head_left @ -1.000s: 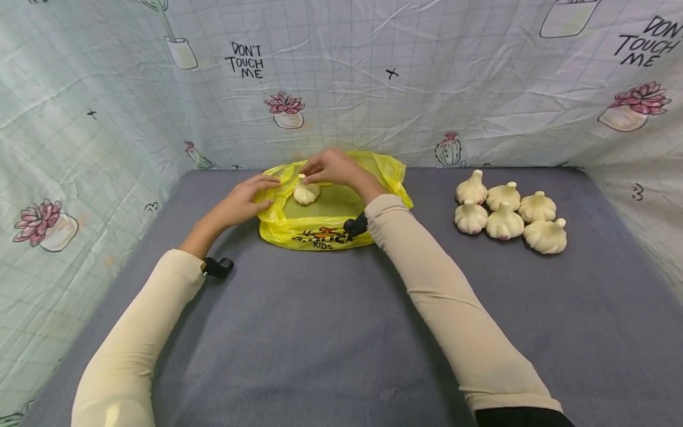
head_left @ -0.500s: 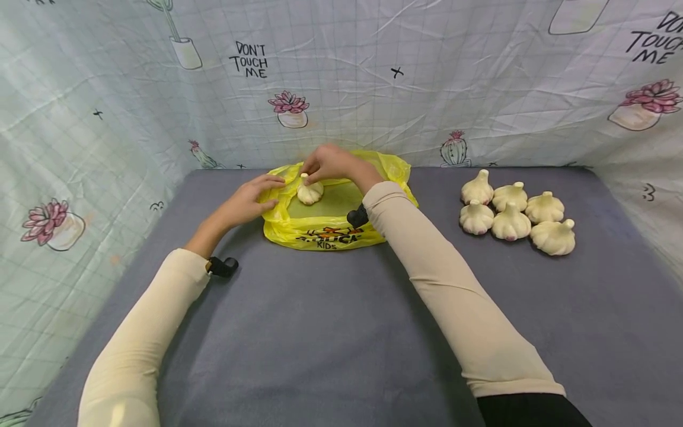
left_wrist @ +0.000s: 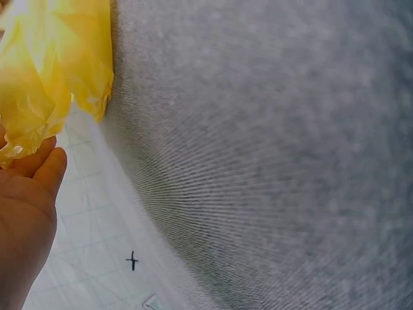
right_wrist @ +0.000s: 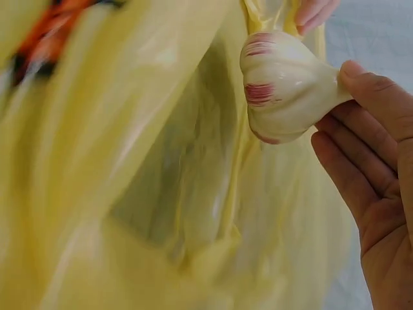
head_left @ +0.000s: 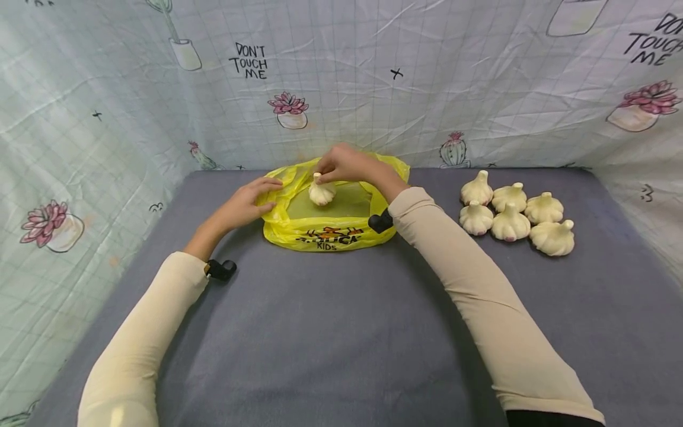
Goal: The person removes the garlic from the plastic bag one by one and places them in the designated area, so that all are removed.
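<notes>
My right hand (head_left: 349, 166) pinches a garlic bulb (head_left: 322, 191) by its stem, over the open mouth of a yellow plastic bag (head_left: 325, 234). In the right wrist view the bulb (right_wrist: 287, 87) is cream-coloured with reddish streaks, and thumb and fingers meet at the stem. The left hand (head_left: 245, 201) rests against the left side of the bag's rim, its fingers fairly straight and spread. From the left wrist view, yellow plastic (left_wrist: 61, 64) covers part of those fingers. Several more garlic bulbs (head_left: 510, 222) stand in a group on the right of the table.
The table has a grey cloth (head_left: 299, 332). A patterned white curtain (head_left: 341, 77) hangs behind it and along both sides. The bag stands near the back edge with dark lettering facing me. Each wrist carries a small black camera.
My right hand has moved a little to the right, carrying the pinched garlic bulb with it over the bag's mouth. The left hand stays at the bag's left rim.
</notes>
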The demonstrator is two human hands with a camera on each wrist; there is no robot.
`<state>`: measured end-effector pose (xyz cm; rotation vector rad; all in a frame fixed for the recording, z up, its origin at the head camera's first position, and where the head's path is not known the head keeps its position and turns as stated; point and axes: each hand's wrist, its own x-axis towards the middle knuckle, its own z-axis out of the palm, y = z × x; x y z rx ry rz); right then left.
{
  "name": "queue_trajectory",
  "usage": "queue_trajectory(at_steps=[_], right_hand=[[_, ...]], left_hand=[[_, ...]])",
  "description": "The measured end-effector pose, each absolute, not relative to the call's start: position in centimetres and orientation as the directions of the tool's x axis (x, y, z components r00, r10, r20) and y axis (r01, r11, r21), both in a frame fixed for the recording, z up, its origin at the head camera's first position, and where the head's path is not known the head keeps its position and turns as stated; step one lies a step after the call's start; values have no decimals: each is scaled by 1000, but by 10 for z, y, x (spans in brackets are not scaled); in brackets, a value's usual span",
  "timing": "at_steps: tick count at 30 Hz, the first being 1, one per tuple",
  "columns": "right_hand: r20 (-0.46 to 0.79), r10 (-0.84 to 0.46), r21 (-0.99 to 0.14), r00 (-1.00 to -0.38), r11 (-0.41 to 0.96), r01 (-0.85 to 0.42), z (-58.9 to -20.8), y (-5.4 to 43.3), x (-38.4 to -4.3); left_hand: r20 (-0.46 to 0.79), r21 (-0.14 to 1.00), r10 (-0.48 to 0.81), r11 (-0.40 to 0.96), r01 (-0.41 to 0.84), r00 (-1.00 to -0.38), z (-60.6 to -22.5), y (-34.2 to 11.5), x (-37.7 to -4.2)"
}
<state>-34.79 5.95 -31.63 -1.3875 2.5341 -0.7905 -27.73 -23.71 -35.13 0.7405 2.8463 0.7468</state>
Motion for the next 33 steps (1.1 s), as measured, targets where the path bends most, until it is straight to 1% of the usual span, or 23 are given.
queue_trajectory(at_steps=[6, 9, 13, 16, 21, 26, 33], right_hand=[[129, -817, -474, -563, 447, -759, -308, 104, -326], [163, -813, -449, -559, 444, -776, -306, 124, -314], [234, -812, -422, -535, 410, -808, -303, 148, -296], [264, -815, -401, -515, 393, -827, -301, 162, -285], [299, -808, -358, -509, 399, -844, -298, 185, -268], [309, -800, -333, -514, 415, -847, -296, 208, -255], [284, -779, -334, -559, 466, -820, -298, 237, -240]], left_hand=[[19, 484, 496, 755, 442, -868, -355, -238, -279], [10, 484, 493, 759, 435, -870, -356, -239, -279], [2, 483, 486, 765, 426, -874, -357, -239, -279], [4, 482, 485, 765, 426, -875, -357, -238, -280], [9, 478, 487, 765, 431, -873, -356, -237, -281], [14, 476, 494, 761, 440, -869, -355, -235, -282], [17, 473, 505, 756, 452, -863, -355, -232, -284]])
